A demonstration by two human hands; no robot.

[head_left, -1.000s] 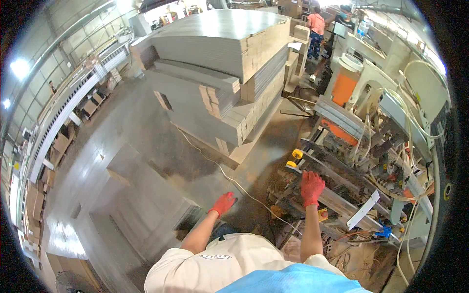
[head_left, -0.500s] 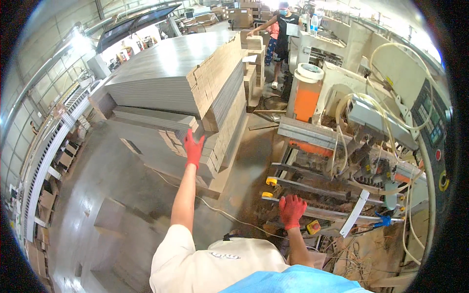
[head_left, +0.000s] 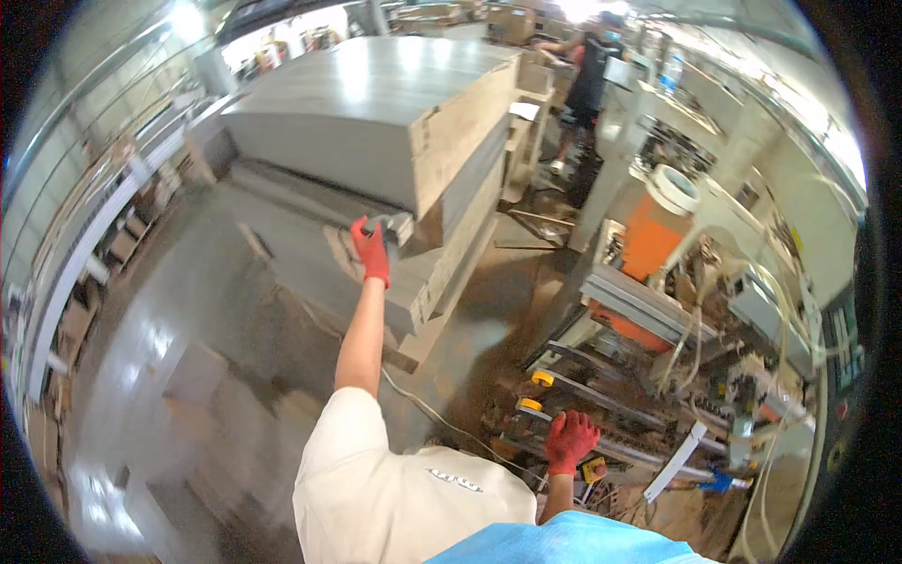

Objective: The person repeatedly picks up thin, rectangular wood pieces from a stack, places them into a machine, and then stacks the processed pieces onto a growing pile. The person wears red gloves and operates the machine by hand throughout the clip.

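My left hand (head_left: 372, 254), in a red glove, is at the end of a low stack of grey panels (head_left: 310, 195). Its thumb and fingers close on a panel end there, though motion blurs the grip. Above that rises a taller pile of grey panels (head_left: 329, 146) with pale brown ends. My right hand (head_left: 572, 442), also gloved in red, is palm down over the near end of a machine rail (head_left: 620, 451). Its fingers are slightly bent and a little apart, with nothing visible in them. Just below it sits a yellow box with a red button (head_left: 594, 470).
Yellow rollers (head_left: 531, 405) tip the machine's rails. Behind them stands an orange cylinder with a white top (head_left: 653, 226). A pale cable (head_left: 423, 406) crosses the floor. Another person (head_left: 587, 80) stands beyond the panels. A roller conveyor (head_left: 70, 268) runs along the left.
My view has swung, shifting the panels and machine. My left hand has gone from spread fingers beside the panel ends to closing on one. My right hand stays over the rail.
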